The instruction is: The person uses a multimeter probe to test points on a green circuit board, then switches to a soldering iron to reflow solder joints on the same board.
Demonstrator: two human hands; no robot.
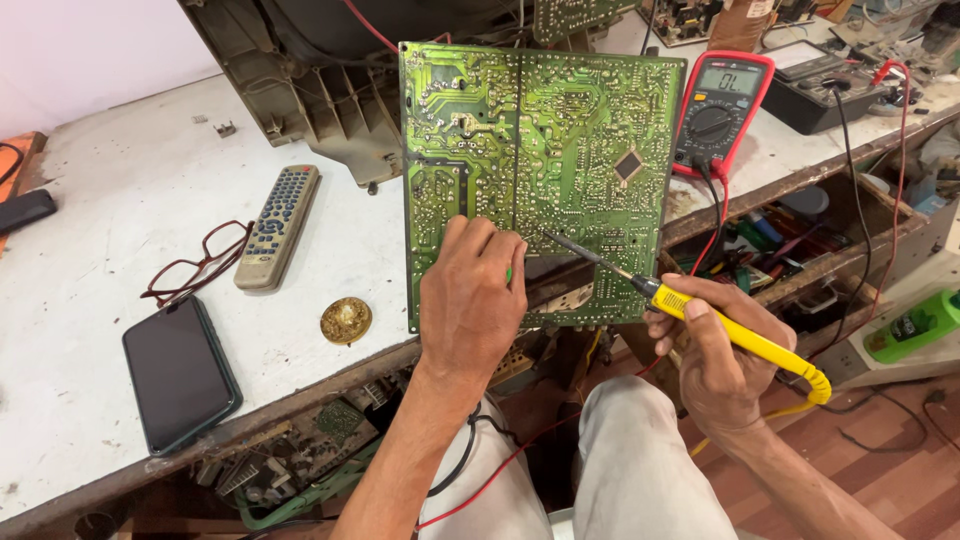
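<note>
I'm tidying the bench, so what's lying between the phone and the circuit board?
In the head view, a round brass-coloured disc lies on the white bench between the phone and the green circuit board.

White worn workbench (120,200) with remote (278,228), red glasses (200,265), dark phone (180,372), brass disc (346,320), red multimeter (718,110).

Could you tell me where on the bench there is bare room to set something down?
Bare top lies left of the remote and glasses, and between the phone and brass disc. It is crowded at the circuit board, where left hand and right hand work, and by the multimeter.
</note>
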